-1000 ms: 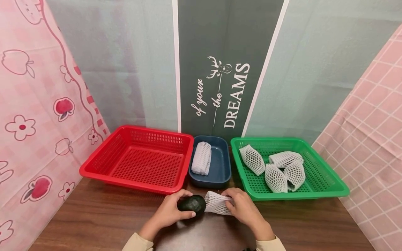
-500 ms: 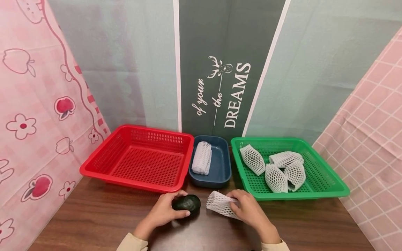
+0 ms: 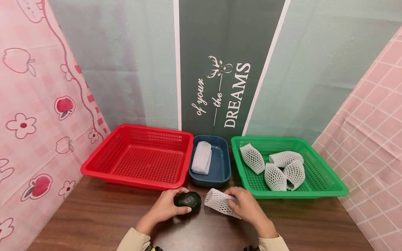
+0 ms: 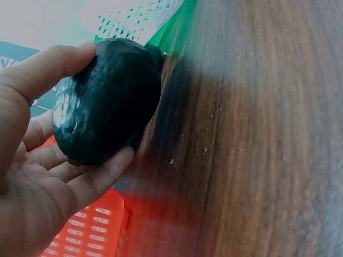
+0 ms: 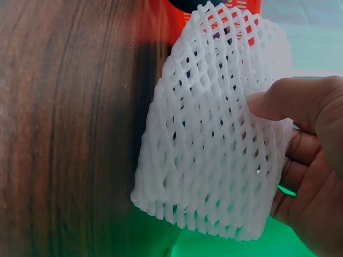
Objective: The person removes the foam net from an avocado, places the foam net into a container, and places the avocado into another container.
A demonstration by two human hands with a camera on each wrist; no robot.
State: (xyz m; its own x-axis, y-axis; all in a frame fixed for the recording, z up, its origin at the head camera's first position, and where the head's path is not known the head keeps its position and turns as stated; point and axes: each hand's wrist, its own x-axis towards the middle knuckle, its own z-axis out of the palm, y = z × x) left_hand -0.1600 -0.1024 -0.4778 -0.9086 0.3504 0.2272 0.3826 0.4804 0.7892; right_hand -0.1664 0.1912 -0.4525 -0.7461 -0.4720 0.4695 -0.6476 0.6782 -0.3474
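A dark green avocado (image 3: 189, 201) is gripped between the thumb and fingers of my left hand (image 3: 166, 206), just above or on the brown table. In the left wrist view the avocado (image 4: 110, 101) shows its bumpy, shiny skin. My right hand (image 3: 248, 205) pinches a white foam net sleeve (image 3: 220, 203) by its side, thumb on top. The right wrist view shows that sleeve (image 5: 214, 134) flattened, with its narrower end toward the avocado. A small gap separates avocado and sleeve in the head view.
Behind my hands stand a red basket (image 3: 135, 183), a blue tray (image 3: 221, 164) with white foam netting (image 3: 201, 157) in it, and a green basket (image 3: 326, 174) holding several net-sleeved items (image 3: 275, 177). The wooden table (image 3: 78, 216) spreads around my hands.
The avocado has moved left with my left hand, away from the sleeve it nearly touched a second ago. The sleeve in my right hand has tilted, its near end now angled toward me.
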